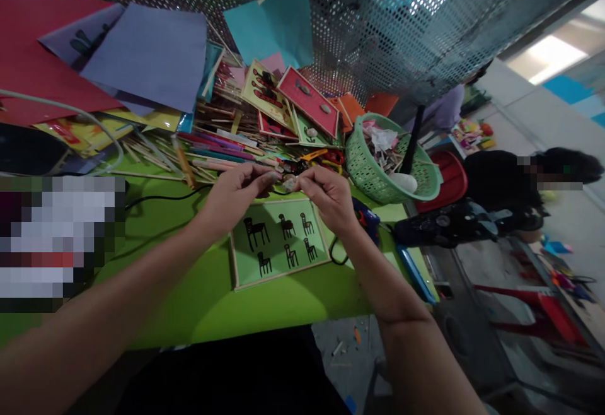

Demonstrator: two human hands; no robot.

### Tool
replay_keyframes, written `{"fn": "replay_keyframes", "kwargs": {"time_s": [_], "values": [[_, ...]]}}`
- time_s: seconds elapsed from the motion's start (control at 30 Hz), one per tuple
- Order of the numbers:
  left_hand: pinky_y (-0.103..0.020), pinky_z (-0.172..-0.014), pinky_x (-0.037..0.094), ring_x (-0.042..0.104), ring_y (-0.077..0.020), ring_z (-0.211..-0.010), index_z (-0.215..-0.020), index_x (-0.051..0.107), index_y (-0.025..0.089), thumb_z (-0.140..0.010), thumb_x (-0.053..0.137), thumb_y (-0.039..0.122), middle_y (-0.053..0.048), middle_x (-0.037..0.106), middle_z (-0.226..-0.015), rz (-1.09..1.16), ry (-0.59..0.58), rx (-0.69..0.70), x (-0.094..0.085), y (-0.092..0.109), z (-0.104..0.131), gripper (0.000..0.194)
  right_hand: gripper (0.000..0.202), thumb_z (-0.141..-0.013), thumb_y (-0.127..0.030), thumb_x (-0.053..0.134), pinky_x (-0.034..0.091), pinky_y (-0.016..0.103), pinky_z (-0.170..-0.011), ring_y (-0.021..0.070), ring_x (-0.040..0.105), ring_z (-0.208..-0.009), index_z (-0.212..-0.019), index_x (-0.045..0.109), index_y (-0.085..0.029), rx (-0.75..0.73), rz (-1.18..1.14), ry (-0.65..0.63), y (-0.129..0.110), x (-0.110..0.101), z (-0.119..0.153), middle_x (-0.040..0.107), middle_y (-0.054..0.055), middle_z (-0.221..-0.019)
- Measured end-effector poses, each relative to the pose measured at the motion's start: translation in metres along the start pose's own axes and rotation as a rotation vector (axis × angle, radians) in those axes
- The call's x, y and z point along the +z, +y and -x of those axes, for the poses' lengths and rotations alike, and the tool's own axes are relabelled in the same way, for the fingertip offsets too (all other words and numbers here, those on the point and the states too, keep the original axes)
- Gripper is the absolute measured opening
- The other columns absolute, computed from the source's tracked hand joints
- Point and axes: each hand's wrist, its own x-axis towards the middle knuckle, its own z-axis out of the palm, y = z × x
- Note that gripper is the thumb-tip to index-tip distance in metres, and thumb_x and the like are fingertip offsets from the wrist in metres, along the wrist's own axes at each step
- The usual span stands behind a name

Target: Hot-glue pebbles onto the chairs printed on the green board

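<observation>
My left hand [243, 191] and my right hand [328, 195] face each other just above the far edge of a green framed card [278, 270]. The card lies flat, with small dark chair pictures and a thin wooden-looking border. My right fingertips pinch a small pale, stone-like piece [289, 183]. The fingers of my left hand are pressed together close beside it; whatever they hold, if anything, is too small to make out. Behind my hands lie orange-handled scissors [316, 154] and pencils [227, 144].
A green basket [352, 150] with scraps stands at the back right. Several framed cards [309, 96] lean on a pile of sticks. A blue glue gun [366, 219] lies right of the card. Coloured paper [155, 49] fills the back left. A person [501, 188] is at the far right.
</observation>
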Motion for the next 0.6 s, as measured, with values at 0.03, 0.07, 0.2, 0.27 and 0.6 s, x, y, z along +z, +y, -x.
{"fn": "replay_keyframes", "kwargs": {"time_s": [0.03, 0.07, 0.2, 0.27, 0.6], "values": [[-0.033, -0.081, 0.056, 0.065, -0.0184, -0.082, -0.097, 0.074, 0.018, -0.083, 0.075, 0.05, -0.006, 0.074, -0.09, 0.005, 0.006, -0.002, 0.0, 0.0, -0.001, 0.035, 0.022, -0.097, -0.031, 0.057, 0.045, 0.028, -0.07, 0.0131, 0.06, -0.072, -0.081, 0.07, -0.021, 0.01, -0.039, -0.037, -0.001, -0.001, 0.0, 0.066, -0.001, -0.076], [-0.034, -0.083, 0.056, 0.066, -0.0187, -0.083, -0.097, 0.073, 0.018, -0.083, 0.075, 0.048, -0.006, 0.074, -0.092, 0.016, 0.015, -0.006, -0.001, 0.0, -0.001, 0.033, 0.024, -0.098, -0.034, 0.058, 0.047, 0.029, -0.074, 0.0141, 0.063, -0.077, -0.084, 0.072, -0.021, 0.018, -0.074, -0.066, -0.001, -0.002, 0.0, 0.069, 0.0, -0.079], [-0.033, -0.085, 0.056, 0.067, -0.0185, -0.088, -0.101, 0.072, 0.019, -0.085, 0.074, 0.041, -0.006, 0.075, -0.097, 0.051, 0.032, 0.002, -0.006, -0.001, -0.003, 0.027, 0.02, -0.097, -0.036, 0.062, 0.052, 0.033, -0.088, 0.0172, 0.07, -0.094, -0.095, 0.078, -0.025, 0.019, -0.1, -0.102, -0.009, -0.003, 0.001, 0.077, 0.002, -0.095], [-0.031, -0.081, 0.056, 0.066, -0.0174, -0.084, -0.101, 0.072, 0.019, -0.086, 0.073, 0.039, -0.006, 0.074, -0.094, 0.04, 0.034, 0.036, -0.009, -0.003, -0.004, 0.025, 0.017, -0.096, -0.032, 0.064, 0.052, 0.035, -0.093, 0.0183, 0.071, -0.098, -0.101, 0.079, -0.026, 0.03, -0.081, -0.101, -0.017, -0.004, 0.004, 0.078, 0.002, -0.103], [-0.03, -0.077, 0.057, 0.067, -0.0156, -0.078, -0.095, 0.072, 0.021, -0.089, 0.069, 0.031, -0.004, 0.073, -0.087, 0.039, 0.129, 0.09, -0.01, -0.006, -0.009, 0.012, 0.021, -0.096, -0.038, 0.067, 0.048, 0.028, -0.071, 0.0136, 0.062, -0.074, -0.084, 0.076, -0.023, 0.138, -0.149, -0.108, -0.05, -0.002, 0.052, 0.071, 0.0, -0.08]]}}
